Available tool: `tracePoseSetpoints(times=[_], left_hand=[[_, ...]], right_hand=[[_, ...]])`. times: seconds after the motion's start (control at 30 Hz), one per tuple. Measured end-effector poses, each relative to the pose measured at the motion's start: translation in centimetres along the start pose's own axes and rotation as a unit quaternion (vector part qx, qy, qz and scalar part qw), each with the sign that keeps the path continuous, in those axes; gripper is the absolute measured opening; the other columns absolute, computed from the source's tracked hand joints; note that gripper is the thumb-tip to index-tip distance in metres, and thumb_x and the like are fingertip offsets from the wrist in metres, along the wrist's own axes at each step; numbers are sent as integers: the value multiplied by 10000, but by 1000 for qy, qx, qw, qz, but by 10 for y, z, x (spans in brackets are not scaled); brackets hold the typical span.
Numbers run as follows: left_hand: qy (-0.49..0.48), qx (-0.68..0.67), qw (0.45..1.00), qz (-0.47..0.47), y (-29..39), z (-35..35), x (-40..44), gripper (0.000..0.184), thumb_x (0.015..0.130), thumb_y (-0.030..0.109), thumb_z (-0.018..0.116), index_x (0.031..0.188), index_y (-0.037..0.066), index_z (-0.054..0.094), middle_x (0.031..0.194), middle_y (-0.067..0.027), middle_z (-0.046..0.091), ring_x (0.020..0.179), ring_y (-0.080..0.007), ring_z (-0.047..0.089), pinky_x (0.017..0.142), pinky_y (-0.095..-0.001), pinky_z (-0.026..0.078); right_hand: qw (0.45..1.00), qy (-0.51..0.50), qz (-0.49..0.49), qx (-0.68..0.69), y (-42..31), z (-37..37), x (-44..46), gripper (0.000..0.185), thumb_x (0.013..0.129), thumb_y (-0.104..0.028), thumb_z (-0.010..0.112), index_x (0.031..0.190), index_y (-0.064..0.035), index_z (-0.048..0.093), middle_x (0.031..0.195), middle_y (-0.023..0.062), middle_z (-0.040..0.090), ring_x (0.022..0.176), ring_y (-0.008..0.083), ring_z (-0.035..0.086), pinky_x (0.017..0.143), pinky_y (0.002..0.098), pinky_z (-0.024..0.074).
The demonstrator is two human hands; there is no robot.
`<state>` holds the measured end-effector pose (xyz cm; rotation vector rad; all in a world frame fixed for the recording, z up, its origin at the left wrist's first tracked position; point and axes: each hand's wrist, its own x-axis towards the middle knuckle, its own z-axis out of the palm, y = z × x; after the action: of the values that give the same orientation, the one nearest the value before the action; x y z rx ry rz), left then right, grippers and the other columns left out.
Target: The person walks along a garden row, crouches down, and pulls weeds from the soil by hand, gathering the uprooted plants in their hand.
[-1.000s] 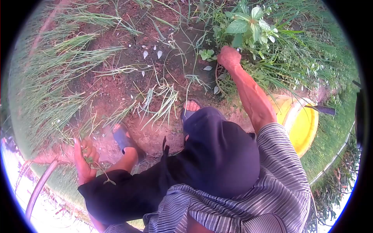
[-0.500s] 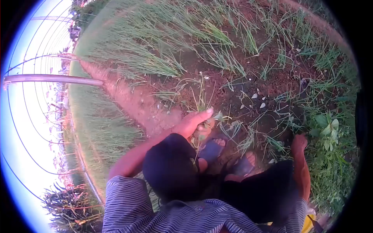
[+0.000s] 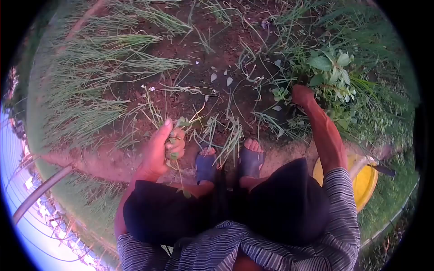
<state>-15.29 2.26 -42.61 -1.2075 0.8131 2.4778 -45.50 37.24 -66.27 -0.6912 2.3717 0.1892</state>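
A loose bunch of thin green leafy stems is up in the left hand, which is curled firmly around it above the reddish-brown soil. Across from it, the right hand is down beside a bushy, broad-leaved green plant, and from where I stand I can't tell what it pinches; a round yellow container sits near the striped grey sleeve

Yellow bucket at your right, by dirt path's near edge; dark flat piece overlapping bucket's rim. Pale petals scattered on soil bed ahead of you. Curved pole off to your left, near path.
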Motion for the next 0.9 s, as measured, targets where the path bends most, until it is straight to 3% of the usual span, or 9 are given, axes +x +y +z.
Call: tracePoseSetpoints(times=[0.1, 0.33, 0.43, 0.5, 0.53, 0.67, 0.73, 0.8, 0.9], left_hand=[[26, -7, 1000, -14, -1, -2, 10, 330, 978, 394, 490, 779, 140, 422, 648, 51, 392, 486, -36, 336, 446, -207, 259], [-11, 5, 998, -57, -5, -13, 32, 350, 976, 431, 483, 796, 137, 428, 618, 58, 391, 460, -41, 327, 429, -208, 258], [-51, 31, 997, -45, -10, -2, 45, 385, 974, 484, 451, 796, 143, 436, 606, 76, 359, 421, -32, 299, 388, -206, 230], [-129, 29, 991, -34, -4, 7, 49, 381, 958, 494, 472, 896, 118, 458, 680, 47, 417, 493, -49, 376, 457, -216, 293], [-150, 20, 988, -29, -2, 15, 52, 383, 954, 493, 481, 926, 111, 464, 701, 40, 428, 518, -56, 394, 482, -223, 311], [-265, -8, 964, -15, 8, 23, 74, 489, 917, 487, 551, 1191, 86, 491, 927, -30, 498, 801, -152, 505, 724, -317, 440], [-255, 46, 965, 48, 15, 32, 72, 673, 843, 554, 612, 1297, 84, 450, 1117, -64, 518, 1001, -201, 520, 852, -371, 454], [-203, 52, 969, 128, 17, 39, 60, 912, 718, 628, 698, 1389, 98, 383, 1348, -78, 466, 1239, -251, 455, 1008, -434, 400], [-185, 53, 959, 210, 23, 35, 43, 864, 758, 614, 668, 1381, 88, 383, 1373, -51, 457, 1266, -249, 437, 1078, -436, 340]], right_hand=[[998, 50, 33, 21, -7, 6, -11, 173, 700, -122, 637, 799, 10, 687, 818, 223, 680, 797, 380, 679, 670, 459, 543], [997, -22, 67, 33, -14, -24, -71, 167, 743, -149, 610, 782, -7, 688, 835, 187, 683, 807, 342, 674, 703, 428, 540], [998, -16, -44, -40, 31, -20, -68, 279, 848, -233, 537, 972, -20, 669, 776, 191, 664, 762, 342, 663, 710, 424, 531], [986, 82, 6, 146, -12, -98, -113, 323, 904, -273, 504, 1078, -36, 640, 724, 167, 632, 720, 312, 651, 698, 402, 530], [983, 131, -50, 122, -32, -120, -125, 334, 914, -283, 503, 1092, -35, 639, 717, 151, 628, 709, 277, 652, 677, 386, 529], [948, 26, -24, 316, -147, -218, -168, 345, 987, -284, 419, 1086, -41, 643, 858, 151, 625, 697, 236, 638, 697, 327, 569], [901, 55, -187, 389, -183, -226, -174, 402, 947, -322, 484, 1057, 37, 627, 697, 99, 556, 623, 188, 570, 598, 356, 492], [874, 74, -298, 378, -226, -220, -160, 347, 922, -254, 511, 967, 75, 611, 719, 149, 569, 673, 261, 600, 621, 362, 502], [877, 32, -315, 361, -271, -214, -169, 267, 843, -169, 564, 921, 85, 583, 802, 210, 573, 724, 336, 632, 631, 400, 522]])
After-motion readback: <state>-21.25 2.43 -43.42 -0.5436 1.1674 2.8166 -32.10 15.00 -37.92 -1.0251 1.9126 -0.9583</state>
